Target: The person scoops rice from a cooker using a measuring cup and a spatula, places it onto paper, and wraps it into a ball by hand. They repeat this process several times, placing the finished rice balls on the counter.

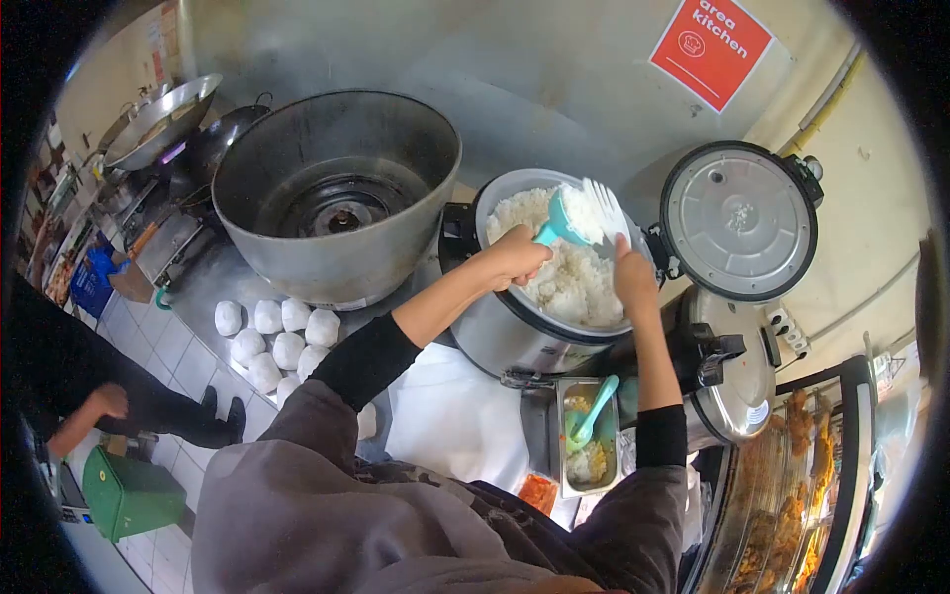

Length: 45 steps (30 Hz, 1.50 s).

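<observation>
My left hand (519,256) is closed around the handle of a turquoise scoop (557,220) heaped with white rice. My right hand (634,275) grips a white, fork-ended rice paddle (606,210), its tines right beside the rice in the scoop. Both tools are over an open rice cooker (500,342) with a deep bed of cooked rice (579,282). Its round lid (740,220) stands raised on the right.
A large grey pot (336,247) stands left of the cooker, with several white wrapped bundles (288,350) in front. A metal pan (566,483) holds food and another turquoise scoop (588,421). A second cooker (737,396) stands right; another person's hand (107,401) shows far left.
</observation>
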Available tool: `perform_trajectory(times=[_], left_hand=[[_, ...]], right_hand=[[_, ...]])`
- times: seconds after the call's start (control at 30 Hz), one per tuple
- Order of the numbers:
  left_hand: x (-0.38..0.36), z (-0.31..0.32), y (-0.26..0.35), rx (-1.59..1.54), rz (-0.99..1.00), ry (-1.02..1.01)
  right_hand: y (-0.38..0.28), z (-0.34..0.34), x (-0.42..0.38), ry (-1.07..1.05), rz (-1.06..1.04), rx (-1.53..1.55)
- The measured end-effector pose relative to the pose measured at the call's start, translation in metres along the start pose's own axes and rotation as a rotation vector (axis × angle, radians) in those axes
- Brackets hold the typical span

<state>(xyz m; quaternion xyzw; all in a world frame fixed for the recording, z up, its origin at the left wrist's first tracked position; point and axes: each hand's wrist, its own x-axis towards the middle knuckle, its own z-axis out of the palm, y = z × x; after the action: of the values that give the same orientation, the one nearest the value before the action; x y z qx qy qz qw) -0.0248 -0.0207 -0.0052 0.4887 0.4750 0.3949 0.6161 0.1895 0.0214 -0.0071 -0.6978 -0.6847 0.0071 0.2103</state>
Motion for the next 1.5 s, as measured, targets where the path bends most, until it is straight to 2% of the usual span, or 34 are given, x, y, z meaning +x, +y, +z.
perform_trajectory(times=[0.03, 0.1, 0.23, 0.33, 0.4, 0.57, 0.67, 0.73, 0.8, 0.83, 0.97, 1.03, 1.27, 1.4, 1.43, 1.5], left_hand=[[-0.005, -0.003, 0.006, 0.004, 0.006, 0.005], [-0.015, -0.011, 0.019, -0.106, 0.015, -0.087], [-0.001, -0.023, 0.016, -0.168, -0.028, -0.072], [-0.002, -0.024, 0.012, -0.041, -0.035, -0.074], [-0.011, -0.013, 0.009, 0.313, 0.120, 0.081], [-0.025, -0.005, 0.012, 0.357, 0.133, 0.075], [-0.018, -0.004, 0.006, 0.237, 0.070, -0.003], [-0.012, -0.008, 0.005, -0.082, -0.013, -0.102], [-0.009, -0.009, 0.004, -0.135, -0.016, -0.077], [-0.008, -0.010, 0.005, -0.192, -0.021, -0.055], [-0.003, -0.008, 0.006, -0.105, 0.015, 0.004], [-0.002, -0.003, 0.008, -0.075, 0.048, 0.092], [0.004, 0.014, 0.013, -0.203, 0.032, 0.006], [0.009, 0.015, 0.010, -0.215, 0.039, -0.002], [0.010, 0.013, 0.009, -0.212, 0.041, 0.000], [0.010, 0.010, 0.010, -0.309, 0.038, 0.002]], right_hand=[[0.012, -0.003, 0.008, -0.053, -0.074, 0.000], [0.029, -0.014, 0.009, -0.046, -0.071, 0.066], [0.010, -0.045, -0.020, 0.052, -0.048, 0.240], [-0.016, -0.036, -0.043, 0.028, -0.185, 0.065], [-0.019, -0.026, -0.041, 0.049, -0.182, 0.072], [-0.038, -0.023, -0.026, 0.116, -0.115, -0.006], [-0.033, -0.016, -0.005, 0.168, -0.101, -0.026], [-0.005, 0.000, 0.016, 0.194, -0.115, -0.016], [0.032, 0.018, 0.038, 0.251, -0.476, -0.042], [0.019, 0.003, 0.030, 0.117, -0.213, 0.190], [-0.018, -0.015, -0.028, 0.008, -0.168, 0.183], [-0.031, -0.013, -0.057, 0.126, -0.078, 0.154], [-0.010, -0.030, -0.092, 0.015, -0.014, 0.181], [0.006, -0.046, -0.105, -0.085, 0.031, 0.134], [0.011, -0.048, -0.108, -0.050, 0.022, 0.143], [0.020, -0.051, -0.112, -0.089, 0.023, 0.074]])
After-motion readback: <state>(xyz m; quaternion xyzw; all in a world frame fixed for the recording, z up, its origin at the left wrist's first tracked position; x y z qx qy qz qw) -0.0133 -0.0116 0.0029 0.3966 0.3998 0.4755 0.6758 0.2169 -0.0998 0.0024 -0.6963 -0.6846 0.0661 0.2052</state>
